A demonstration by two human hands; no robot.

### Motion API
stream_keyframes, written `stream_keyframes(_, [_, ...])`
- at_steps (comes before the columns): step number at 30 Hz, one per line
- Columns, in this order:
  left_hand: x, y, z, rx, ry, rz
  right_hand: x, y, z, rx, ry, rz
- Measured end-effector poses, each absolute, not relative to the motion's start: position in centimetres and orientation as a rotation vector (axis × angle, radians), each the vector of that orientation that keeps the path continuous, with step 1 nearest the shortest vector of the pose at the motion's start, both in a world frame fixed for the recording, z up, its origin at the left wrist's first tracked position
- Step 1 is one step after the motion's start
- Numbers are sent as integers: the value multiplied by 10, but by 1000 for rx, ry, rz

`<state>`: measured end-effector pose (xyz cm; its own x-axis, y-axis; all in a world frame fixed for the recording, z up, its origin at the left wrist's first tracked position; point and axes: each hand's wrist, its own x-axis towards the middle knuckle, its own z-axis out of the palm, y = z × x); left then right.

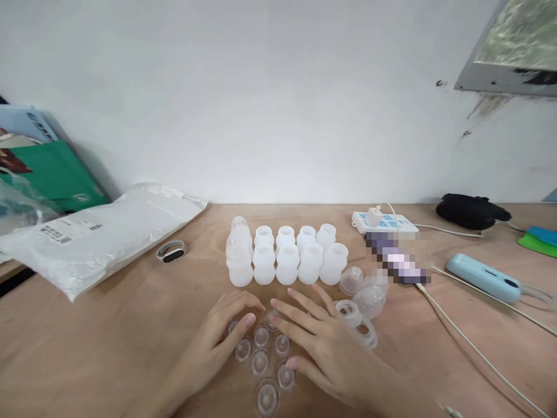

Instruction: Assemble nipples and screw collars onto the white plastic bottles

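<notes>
Several clear silicone nipples [260, 361] lie loose on the wooden table between my two hands. My left hand [221, 328] is at their left side, its thumb and forefinger apart and nothing visibly held; its other fingers are partly hidden. Over the right side of the nipples, my right hand [322, 339] spreads its fingers, with the thumb by one nipple. Beyond the hands, white baby bottles [287, 264] without tops stand in two rows. At their left end, bottles carry clear domed caps [239, 232]. Clear rings [347, 310] and loose domed caps [369, 301] lie beyond my right hand.
To the left are a white plastic parcel [117, 223], a fitness band [171, 252] and a green folder [61, 174]. On the right lie a power strip [402, 225], a blurred-out phone [395, 258], a light-blue device [483, 277], a black case [470, 211] and white cables [474, 363].
</notes>
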<state>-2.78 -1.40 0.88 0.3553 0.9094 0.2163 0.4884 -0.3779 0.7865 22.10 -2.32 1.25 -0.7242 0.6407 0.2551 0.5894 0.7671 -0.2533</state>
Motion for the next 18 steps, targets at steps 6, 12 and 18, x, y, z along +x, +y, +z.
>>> stream_keyframes(6, [-29,-13,6,2017,1208,909,222,-23,13,-978,-2574,253])
stream_keyframes(12, [-31,-14,5,2034,1238,931,232,-19,17,-1038,-2489,162])
stream_keyframes(18, [-30,-14,7,2056,1229,913,236,-12,6,-1187,-2553,-25])
